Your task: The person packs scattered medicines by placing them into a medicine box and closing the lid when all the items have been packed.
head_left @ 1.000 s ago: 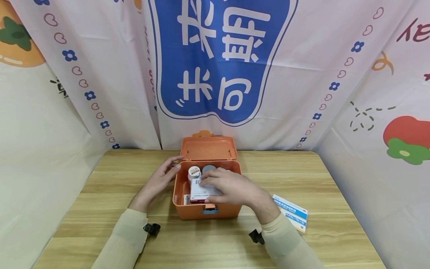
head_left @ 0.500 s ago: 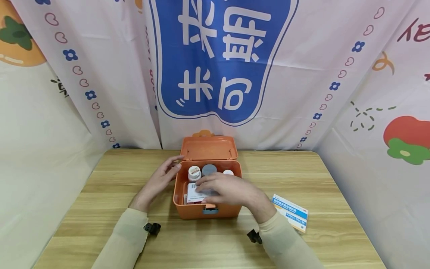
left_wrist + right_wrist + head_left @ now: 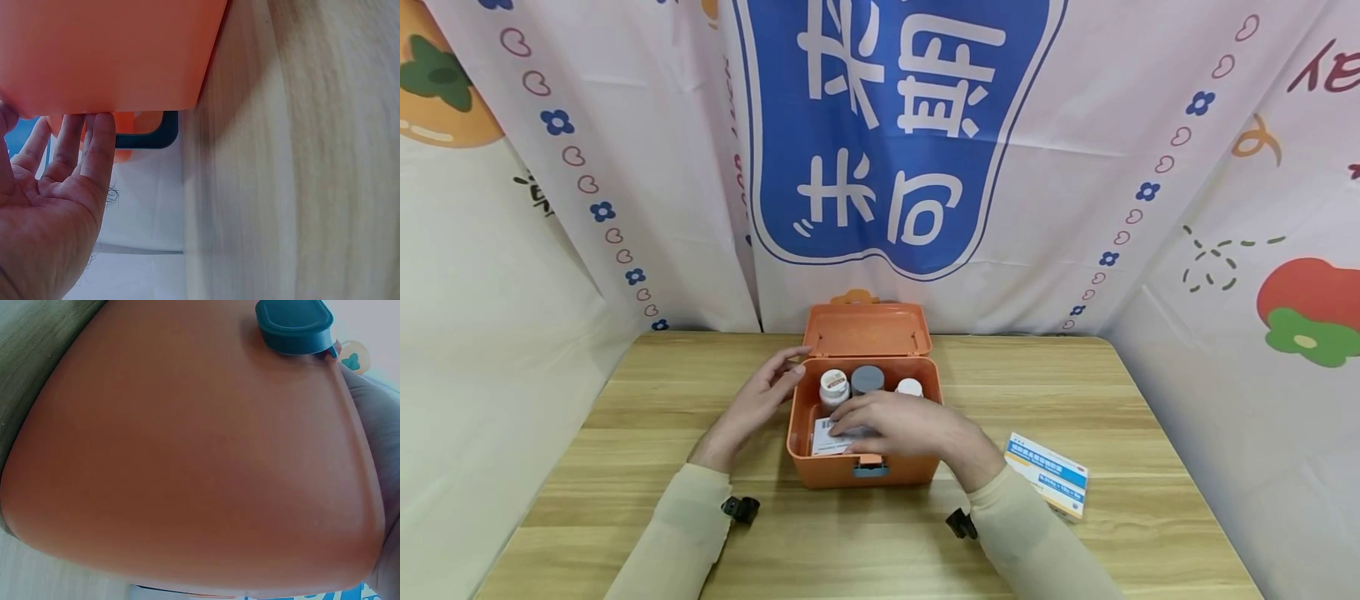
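Note:
An orange storage box point(image 3: 797, 471) stands on the table with its lid raised. Down in its front part lies a white medicine box point(image 3: 822, 440), partly covered by my right hand point(image 3: 898, 423). That hand holds the medicine box from above, its fingers across the top and the thumb near the front wall. My left hand point(image 3: 756, 408) touches the storage box at its back left corner. In the left wrist view the left fingers point(image 3: 100, 153) reach straight behind the orange wall, tips hidden. In the right wrist view, the front wall point(image 3: 187, 469) hides most of the right hand.
A white-capped bottle point(image 3: 834, 387), a grey-lidded jar point(image 3: 868, 379) and a smaller white-capped bottle point(image 3: 910, 387) stand along the storage box's back. A blue-and-white medicine box point(image 3: 1048, 475) lies on the table point(image 3: 1112, 417) to the right. Printed curtains point(image 3: 1037, 275) hang behind.
My right hand has moved left and deeper into the storage box with the white medicine box, uncovering the jar and the smaller bottle. The left hand has stayed still.

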A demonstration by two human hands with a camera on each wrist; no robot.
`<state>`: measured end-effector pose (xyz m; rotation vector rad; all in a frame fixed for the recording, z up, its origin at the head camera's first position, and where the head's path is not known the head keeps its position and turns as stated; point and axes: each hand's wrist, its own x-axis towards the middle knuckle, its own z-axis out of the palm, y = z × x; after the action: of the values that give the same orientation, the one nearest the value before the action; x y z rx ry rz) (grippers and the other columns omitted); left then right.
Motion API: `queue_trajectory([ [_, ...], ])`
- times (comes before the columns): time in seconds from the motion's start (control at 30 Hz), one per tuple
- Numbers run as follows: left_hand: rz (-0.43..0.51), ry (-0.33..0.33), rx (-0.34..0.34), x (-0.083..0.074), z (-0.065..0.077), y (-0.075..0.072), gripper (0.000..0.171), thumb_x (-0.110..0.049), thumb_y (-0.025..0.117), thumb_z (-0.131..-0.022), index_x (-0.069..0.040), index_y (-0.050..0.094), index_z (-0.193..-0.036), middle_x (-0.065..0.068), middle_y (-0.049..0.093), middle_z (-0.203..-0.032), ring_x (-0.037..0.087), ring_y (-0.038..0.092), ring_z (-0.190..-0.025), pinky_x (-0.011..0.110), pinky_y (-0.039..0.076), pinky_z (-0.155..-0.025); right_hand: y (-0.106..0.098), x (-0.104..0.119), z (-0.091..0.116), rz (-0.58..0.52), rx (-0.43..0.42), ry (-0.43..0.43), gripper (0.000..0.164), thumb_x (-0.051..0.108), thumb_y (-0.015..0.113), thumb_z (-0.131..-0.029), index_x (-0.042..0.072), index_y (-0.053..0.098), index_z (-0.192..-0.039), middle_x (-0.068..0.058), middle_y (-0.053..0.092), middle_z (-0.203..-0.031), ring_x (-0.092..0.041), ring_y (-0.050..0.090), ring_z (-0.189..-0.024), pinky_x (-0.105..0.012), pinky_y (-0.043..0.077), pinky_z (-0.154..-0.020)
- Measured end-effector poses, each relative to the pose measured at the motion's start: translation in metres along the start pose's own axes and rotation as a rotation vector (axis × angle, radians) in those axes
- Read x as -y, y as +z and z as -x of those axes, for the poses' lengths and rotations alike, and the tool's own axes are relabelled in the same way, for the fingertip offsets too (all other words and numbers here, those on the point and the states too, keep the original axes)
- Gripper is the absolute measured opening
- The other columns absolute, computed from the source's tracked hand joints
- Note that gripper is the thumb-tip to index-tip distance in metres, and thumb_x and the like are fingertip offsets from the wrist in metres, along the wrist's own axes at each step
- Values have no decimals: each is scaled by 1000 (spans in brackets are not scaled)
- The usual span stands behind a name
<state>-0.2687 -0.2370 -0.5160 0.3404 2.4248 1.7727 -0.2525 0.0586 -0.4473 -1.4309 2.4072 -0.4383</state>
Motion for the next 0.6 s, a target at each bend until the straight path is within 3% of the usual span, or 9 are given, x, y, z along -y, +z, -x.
queue_trajectory([
  [0.13,1,-5,1,1,0,0,53,-31,52,-128,-11,48,-178,28,60,-160,41,60,-150,58,58,-127,3,-3,-4,-39,24,13,35,26,70,-121,20,80,-154,0,73,-166,-22,65,-158,-41,50,-137],
  [0.4,1,-4,0,1,-1,0,53,-30,52,-128,-11,48,-177,28,60,-159,41,60,-149,48,58,-123,6,-5,-10,-51,46,6,35,26,70,-121,18,79,-154,-2,73,-166,-20,65,-159,-39,49,-137],
  [0.6,-6,-8,-1,2,0,0,53,-30,52,-128,-12,48,-177,28,60,-160,42,61,-150,49,57,-124,7,-5,-12,-88,54,27,36,27,71,-120,18,79,-154,-1,73,-165,-19,65,-159,-38,50,-137],
])
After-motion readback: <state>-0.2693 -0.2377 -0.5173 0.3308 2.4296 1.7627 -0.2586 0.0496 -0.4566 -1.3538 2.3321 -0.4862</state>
